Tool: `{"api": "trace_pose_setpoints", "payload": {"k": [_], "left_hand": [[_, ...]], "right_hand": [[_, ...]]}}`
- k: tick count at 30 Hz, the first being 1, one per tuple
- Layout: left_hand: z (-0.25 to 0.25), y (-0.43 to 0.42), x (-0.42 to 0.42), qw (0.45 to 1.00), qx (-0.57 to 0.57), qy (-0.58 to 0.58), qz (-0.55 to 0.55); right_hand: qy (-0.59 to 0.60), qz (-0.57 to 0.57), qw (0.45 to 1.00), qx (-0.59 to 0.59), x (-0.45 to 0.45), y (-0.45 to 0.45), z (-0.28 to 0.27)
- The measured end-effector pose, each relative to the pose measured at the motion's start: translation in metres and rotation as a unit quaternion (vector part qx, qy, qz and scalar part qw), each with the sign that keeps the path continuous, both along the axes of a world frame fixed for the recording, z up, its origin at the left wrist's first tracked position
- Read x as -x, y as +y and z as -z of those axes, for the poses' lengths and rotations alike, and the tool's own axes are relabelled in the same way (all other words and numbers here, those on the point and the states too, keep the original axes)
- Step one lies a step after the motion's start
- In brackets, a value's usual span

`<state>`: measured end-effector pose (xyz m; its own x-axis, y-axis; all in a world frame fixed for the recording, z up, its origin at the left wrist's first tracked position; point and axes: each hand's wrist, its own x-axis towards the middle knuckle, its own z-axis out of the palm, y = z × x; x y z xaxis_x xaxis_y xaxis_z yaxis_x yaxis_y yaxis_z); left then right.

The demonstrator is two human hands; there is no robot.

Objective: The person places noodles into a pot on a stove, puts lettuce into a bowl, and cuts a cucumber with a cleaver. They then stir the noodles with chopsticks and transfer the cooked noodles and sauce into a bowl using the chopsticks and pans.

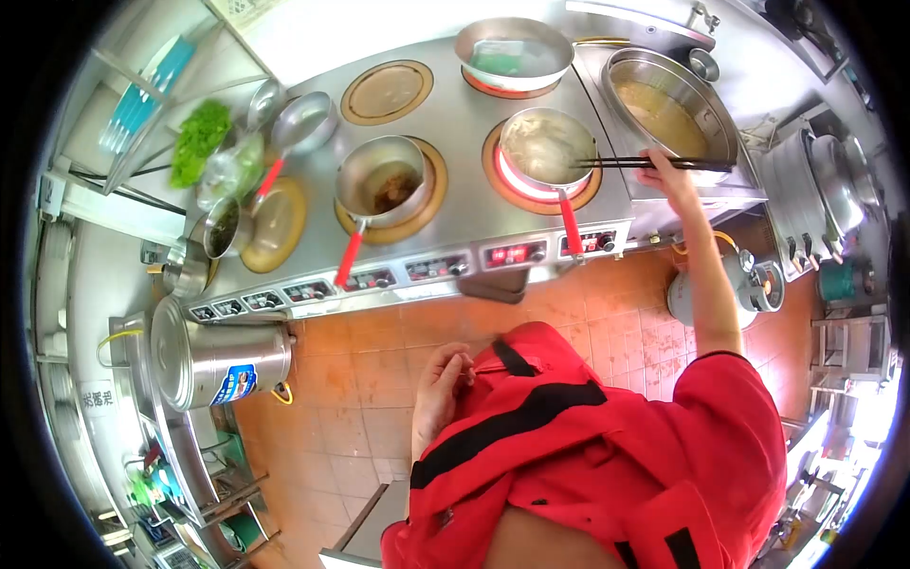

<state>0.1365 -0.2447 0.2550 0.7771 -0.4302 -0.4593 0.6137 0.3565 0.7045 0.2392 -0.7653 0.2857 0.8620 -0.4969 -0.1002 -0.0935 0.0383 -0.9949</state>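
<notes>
The person wears a red top (578,460). Up the arm from the gripping right hand (666,178), its short sleeve (725,403) ends in a black edge (728,355). Farther from the grip, a long black band (507,427) and shorter black strips (681,549) mark the cloth.

You worked in bright light, and the white wall (327,33) behind the stove top (457,109) washed out almost blank. The harshest glare sat at your lower right, where the racks (877,403) burned to white with a bluish fringe. Pale sheen spread over the steel, and one burner (517,182) glowed pinkish red beneath its pan (548,144). Your wide view bowed toward a black, rounded border, and the greens (197,142) at the left looked smeared.
</notes>
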Motion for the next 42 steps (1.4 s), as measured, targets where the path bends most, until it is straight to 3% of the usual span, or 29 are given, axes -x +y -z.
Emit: {"api": "trace_pose_setpoints", "payload": {"k": [6,7,9,11,19,23,26,29,31,35,38,42], "left_hand": [[0.008,-0.004,0.000,1.000,-0.020,-0.005,0.022],[0.011,-0.004,0.001,0.999,-0.022,0.000,0.025],[0.007,-0.005,0.003,0.999,-0.035,0.016,0.022],[0.004,-0.007,0.003,0.999,-0.040,0.026,0.013],[0.003,-0.005,0.002,0.999,-0.033,0.007,-0.001],[0.009,-0.001,0.002,1.000,-0.024,0.004,0.006],[0.011,0.000,0.001,1.000,-0.013,-0.002,0.013],[0.009,0.001,0.000,1.000,-0.011,-0.003,0.020],[0.006,0.000,0.000,1.000,-0.008,0.000,0.025],[0.005,-0.002,0.000,1.000,0.008,-0.006,0.030],[0.002,-0.002,0.002,1.000,-0.001,0.001,0.030],[0.006,0.004,0.007,1.000,-0.004,-0.004,0.023]], "right_hand": [[-0.103,0.098,0.956,-0.257,-0.017,0.034,0.092],[-0.108,0.091,0.978,-0.155,-0.017,0.038,0.105],[-0.125,0.112,0.971,-0.169,-0.017,0.045,0.114],[-0.144,0.161,0.893,-0.394,-0.017,0.048,0.114],[-0.209,0.191,0.824,-0.491,-0.001,0.032,0.143],[-0.214,0.209,0.840,-0.453,0.014,0.018,0.140],[-0.199,0.204,0.899,-0.333,0.024,0.008,0.113],[-0.125,0.171,0.972,-0.099,0.032,0.027,0.036],[-0.087,0.112,0.987,0.070,0.032,0.034,-0.002],[-0.063,0.041,0.989,0.125,0.008,0.058,-0.017],[-0.042,0.024,0.995,0.082,-0.017,0.068,0.025],[-0.074,0.014,0.997,-0.015,-0.010,0.092,0.018]]}}
